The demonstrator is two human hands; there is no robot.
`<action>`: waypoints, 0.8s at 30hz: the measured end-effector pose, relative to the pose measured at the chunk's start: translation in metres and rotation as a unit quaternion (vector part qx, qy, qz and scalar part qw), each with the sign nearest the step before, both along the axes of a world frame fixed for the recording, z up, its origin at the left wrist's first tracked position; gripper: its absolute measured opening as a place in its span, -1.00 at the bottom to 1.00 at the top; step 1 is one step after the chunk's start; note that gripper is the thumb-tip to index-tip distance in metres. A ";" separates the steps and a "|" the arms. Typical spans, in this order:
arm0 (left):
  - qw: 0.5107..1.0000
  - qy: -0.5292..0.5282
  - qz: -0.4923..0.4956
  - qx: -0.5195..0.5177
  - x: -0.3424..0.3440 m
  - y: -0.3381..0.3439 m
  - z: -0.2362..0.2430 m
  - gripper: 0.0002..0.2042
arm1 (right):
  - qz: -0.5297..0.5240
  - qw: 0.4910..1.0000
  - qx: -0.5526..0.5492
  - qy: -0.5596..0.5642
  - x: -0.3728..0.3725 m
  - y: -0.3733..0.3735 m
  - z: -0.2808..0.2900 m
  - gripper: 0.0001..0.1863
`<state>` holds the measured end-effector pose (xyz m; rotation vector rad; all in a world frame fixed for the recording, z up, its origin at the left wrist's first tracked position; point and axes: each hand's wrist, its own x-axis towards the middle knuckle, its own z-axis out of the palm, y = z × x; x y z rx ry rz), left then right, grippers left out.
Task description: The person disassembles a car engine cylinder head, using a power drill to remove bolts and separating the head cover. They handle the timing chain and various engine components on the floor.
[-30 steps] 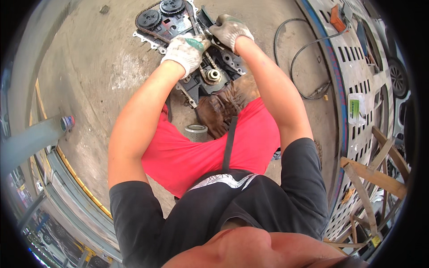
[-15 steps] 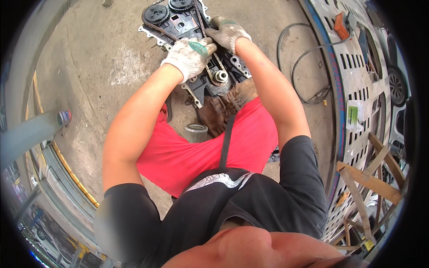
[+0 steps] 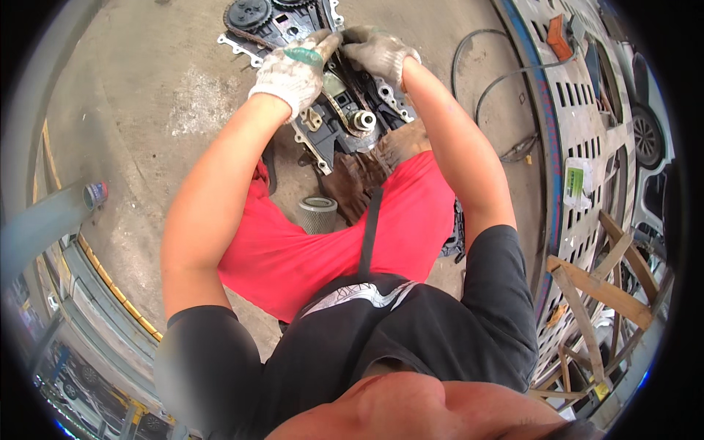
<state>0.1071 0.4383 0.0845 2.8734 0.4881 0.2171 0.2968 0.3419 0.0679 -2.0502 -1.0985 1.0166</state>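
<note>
An engine block's timing side (image 3: 317, 143) lies ahead of me, with two dark toothed wheels at its top, the left one (image 3: 248, 15) wrapped by a chain, and a shiny hub (image 3: 362, 121) lower down. My left hand (image 3: 293, 70), in a dirty white glove with a green patch, has curled fingers over the middle of the chain area. My right hand (image 3: 374, 53), gloved too, is closed just right of it, fingertips near the dark chain guide. What either grips is hidden. Below are brown crumpled material (image 3: 350, 183) and a mesh cylindrical filter (image 3: 317, 216).
A black hose (image 3: 457, 55) loops on the concrete floor to the right, beside a perforated metal platform (image 3: 587, 132) holding an orange box (image 3: 559, 37) and wooden slats (image 3: 598, 290). A grey post (image 3: 44, 220) and yellow-edged metalwork stand left; a car wheel (image 3: 647, 136) shows far right.
My left hand has moved up along the engine, its fingers now closer to the upper wheels. My right hand has shifted slightly rightward. The whole view has shifted a little.
</note>
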 end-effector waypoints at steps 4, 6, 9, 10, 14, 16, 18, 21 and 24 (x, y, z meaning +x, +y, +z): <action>0.999 0.032 -0.029 0.022 0.018 -0.004 0.001 -0.49 | -0.058 0.968 0.089 0.228 0.014 -0.026 -0.020 -0.42; 0.997 0.061 -0.040 0.033 0.022 -0.003 0.002 -0.49 | -0.069 0.945 0.112 0.299 0.011 -0.034 -0.016 -0.40; 0.994 0.094 -0.044 0.034 0.024 0.002 0.004 -0.50 | -0.096 0.899 0.150 0.400 0.005 -0.059 -0.013 -0.38; 0.994 0.093 -0.051 0.025 0.025 0.004 0.006 -0.50 | -0.074 0.934 0.120 0.327 0.006 -0.066 -0.009 -0.38; 0.997 0.038 -0.069 -0.010 0.018 0.025 -0.003 -0.46 | 0.009 0.994 0.035 0.108 -0.011 -0.084 0.016 -0.42; 0.996 0.060 -0.072 -0.012 0.021 0.024 -0.003 -0.44 | 0.000 0.999 0.014 0.030 -0.025 -0.086 0.020 -0.44; 0.995 0.060 -0.076 -0.007 0.023 0.025 -0.006 -0.44 | -0.017 0.999 0.039 -0.013 -0.034 -0.085 0.013 -0.41; 0.996 0.052 -0.068 -0.004 0.024 0.024 -0.009 -0.45 | -0.029 0.995 0.030 -0.094 -0.045 -0.083 0.006 -0.41; 0.997 0.044 -0.059 -0.007 0.026 0.023 -0.010 -0.47 | -0.041 0.988 0.045 -0.142 -0.050 -0.081 0.010 -0.43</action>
